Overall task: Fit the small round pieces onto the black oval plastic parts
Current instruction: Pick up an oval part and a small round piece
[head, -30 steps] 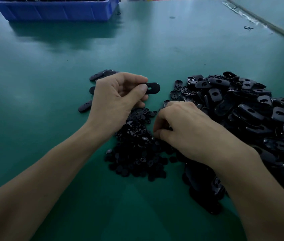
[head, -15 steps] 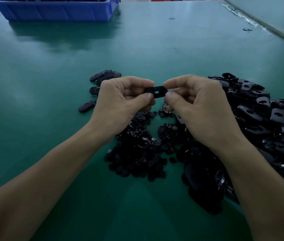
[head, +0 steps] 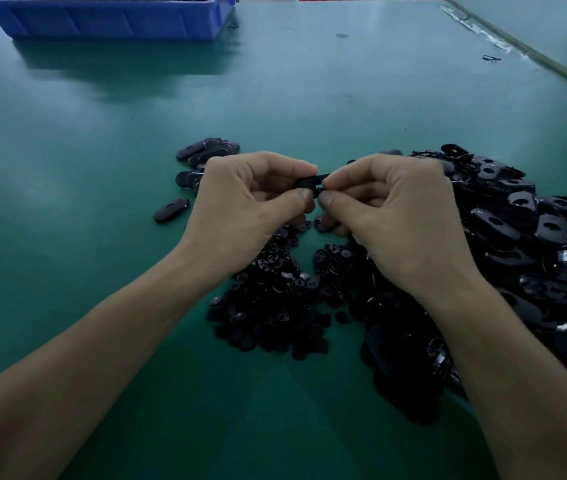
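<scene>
Fingers (head: 301,197) of both hands were curled in and met over mid-bench. The left hand (head: 251,209) pinched one end of a black oval part (head: 307,182) between thumb and forefinger; the right hand (head: 396,220) pinched the other end likewise, thumb tips almost touching. Whether a round piece sat under the right fingertips could not be told. The part was held in the air, above the far edge of the heap of small round pieces (head: 275,306), which lay on the bench (head: 102,133) between the two wrists. The heap of oval parts (head: 535,237) lay just beside the right wrist and forearm and ran out to the right frame edge. A small cluster of oval parts (head: 206,150) sat just beyond the left knuckles, with a single oval part (head: 171,209) near the left hand's outer side. Left of the left forearm, and from the hands back to the blue bin (head: 109,19) at the far left edge, ran broad green surface. A diagonal seam (head: 535,60) bounded the bench at far right.
</scene>
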### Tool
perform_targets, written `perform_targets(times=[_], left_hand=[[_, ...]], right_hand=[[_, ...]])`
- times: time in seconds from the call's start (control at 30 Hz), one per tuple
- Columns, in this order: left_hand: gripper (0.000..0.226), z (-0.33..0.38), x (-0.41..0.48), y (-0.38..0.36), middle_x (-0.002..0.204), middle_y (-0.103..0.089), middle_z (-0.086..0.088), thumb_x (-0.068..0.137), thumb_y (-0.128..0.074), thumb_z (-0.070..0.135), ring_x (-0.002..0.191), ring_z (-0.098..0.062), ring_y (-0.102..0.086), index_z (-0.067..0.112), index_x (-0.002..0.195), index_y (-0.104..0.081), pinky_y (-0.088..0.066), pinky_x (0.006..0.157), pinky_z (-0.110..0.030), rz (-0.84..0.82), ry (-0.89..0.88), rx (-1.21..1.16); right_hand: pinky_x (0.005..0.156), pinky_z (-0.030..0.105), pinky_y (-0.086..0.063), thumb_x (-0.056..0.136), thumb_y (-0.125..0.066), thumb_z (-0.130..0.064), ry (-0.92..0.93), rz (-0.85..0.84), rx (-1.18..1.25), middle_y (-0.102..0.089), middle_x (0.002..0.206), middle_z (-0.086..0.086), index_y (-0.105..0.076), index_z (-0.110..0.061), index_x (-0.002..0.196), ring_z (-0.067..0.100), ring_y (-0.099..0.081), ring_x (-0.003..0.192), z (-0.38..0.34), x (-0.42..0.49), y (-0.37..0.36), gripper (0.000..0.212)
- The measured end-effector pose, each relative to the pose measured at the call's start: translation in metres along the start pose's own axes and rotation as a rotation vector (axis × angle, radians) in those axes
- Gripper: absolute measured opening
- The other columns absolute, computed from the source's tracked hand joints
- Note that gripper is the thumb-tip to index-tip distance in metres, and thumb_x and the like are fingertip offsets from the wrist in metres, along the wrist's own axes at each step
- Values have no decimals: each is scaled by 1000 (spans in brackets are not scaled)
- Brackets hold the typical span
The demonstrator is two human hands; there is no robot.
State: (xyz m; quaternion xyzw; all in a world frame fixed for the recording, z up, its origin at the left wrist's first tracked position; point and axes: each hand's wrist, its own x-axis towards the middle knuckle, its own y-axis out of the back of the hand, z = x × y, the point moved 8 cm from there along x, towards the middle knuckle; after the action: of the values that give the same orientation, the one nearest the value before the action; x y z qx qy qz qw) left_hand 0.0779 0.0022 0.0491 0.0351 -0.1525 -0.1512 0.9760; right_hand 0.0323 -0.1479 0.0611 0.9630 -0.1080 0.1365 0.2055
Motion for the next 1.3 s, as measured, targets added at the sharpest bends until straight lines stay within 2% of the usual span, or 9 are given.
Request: perform_targets(times=[0.1, 0.2, 0.37, 0.57, 0.73, 0.97, 1.1, 1.3], left_hand=[[24, 0, 0, 2, 78, -76, -2, 81, -73, -4, 73, -19, -74, 17, 93, -74, -61, 72, -29, 9, 1, 21], [24, 0, 0, 2, 79, -76, -3, 81, -73, -3, 73, -20, -75, 17, 93, -75, -61, 72, -30, 13, 0, 47], [21, 3, -1, 0, 80, -77, 1, 75, -75, 7, 73, -15, -74, 22, 90, -75, -60, 73, -27, 16, -12, 77], [25, 5, -1, 2, 80, -77, -1, 80, -75, -3, 71, -15, -74, 19, 92, -75, -59, 70, -25, 22, -25, 97], [27, 9, -3, 0, 82, -77, 3, 80, -75, -2, 75, -11, -74, 22, 92, -75, -59, 74, -25, 12, -51, 138], [23, 9, -3, -3, 82, -77, 4, 76, -72, 6, 76, -13, -74, 25, 89, -74, -60, 76, -33, 2, -63, 171], [22, 5, -4, -5, 82, -76, 3, 78, -71, 5, 72, -10, -71, 23, 91, -72, -56, 70, -25, -23, -68, 184], [19, 5, -2, -6, 85, -74, 3, 83, -67, 8, 76, -12, -69, 23, 94, -69, -59, 71, -32, -61, -68, 181]], right_hand=[[57, 17, -51, 86, -75, -10, 9, 13, 7, -73, 67, -6, -74, -25, 83, 6, -71, 60, -2, 0, 1, 16], [55, 13, -49, 87, -74, -9, 5, 19, 22, -73, 67, -6, -74, -25, 84, 5, -70, 59, -2, 0, 2, 16], [67, 34, -62, 85, -75, -9, 26, 16, -35, -74, 68, -5, -71, -30, 80, 8, -72, 63, -3, -2, 0, 22], [66, 38, -61, 85, -74, -12, 38, 79, -77, -72, 66, -7, -70, -31, 78, 10, -72, 62, -5, -3, 2, 21], [66, 36, -61, 86, -75, -13, 38, 88, -87, -72, 68, -9, -73, -28, 82, 6, -72, 63, -6, -4, 2, 15], [63, 30, -61, 86, -76, -8, 51, 71, -87, -71, 66, -10, -67, -34, 77, 2, -70, 59, -8, -5, -1, 29], [63, 29, -61, 86, -75, -6, 26, 64, -66, -71, 64, -9, -69, -29, 79, 2, -70, 58, -6, -6, -4, 25], [53, 23, -54, 87, -74, -4, -75, 0, 185, -73, 63, 4, -70, -18, 82, 16, -72, 57, 3, -5, -6, 16]])
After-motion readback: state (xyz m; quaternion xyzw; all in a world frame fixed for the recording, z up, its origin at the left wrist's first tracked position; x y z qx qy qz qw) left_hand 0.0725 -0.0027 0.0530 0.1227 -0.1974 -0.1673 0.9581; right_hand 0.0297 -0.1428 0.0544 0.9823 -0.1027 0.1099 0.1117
